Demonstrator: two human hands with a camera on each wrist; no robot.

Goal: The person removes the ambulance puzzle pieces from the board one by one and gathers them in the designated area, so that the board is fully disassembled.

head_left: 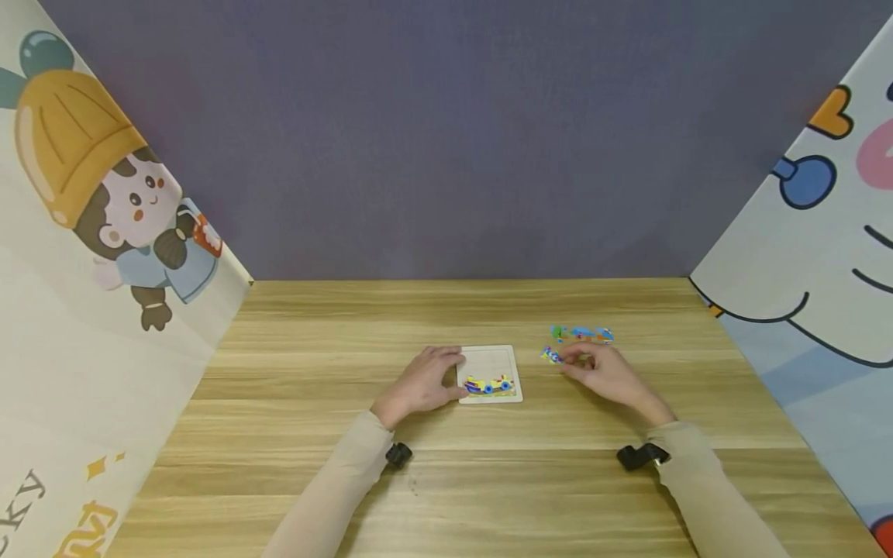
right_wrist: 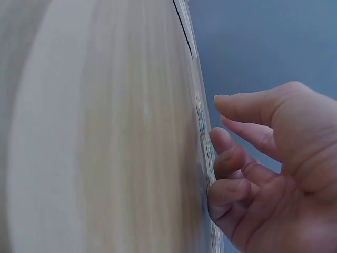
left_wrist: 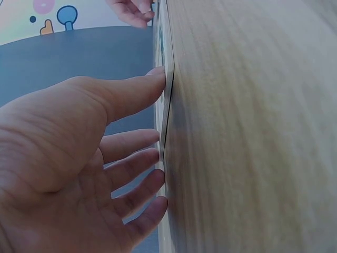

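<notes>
The puzzle board (head_left: 486, 363) lies at the lower centre of the frame, a colourful picture (head_left: 488, 387) along its bottom. The left hand (head_left: 422, 380), fingers relaxed, rests at its left edge. Right of the board, a loose piece (head_left: 549, 355) lies at the fingertips of the right hand (head_left: 605, 375), loosely bent, grasping nothing. More pieces (head_left: 582, 334) lie just above on the counter (head_left: 335, 333).

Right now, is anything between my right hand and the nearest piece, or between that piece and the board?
Nothing visible. Your right hand is at the piece, and only table separates that from the board. Your left hand is at the board's left edge.
</notes>
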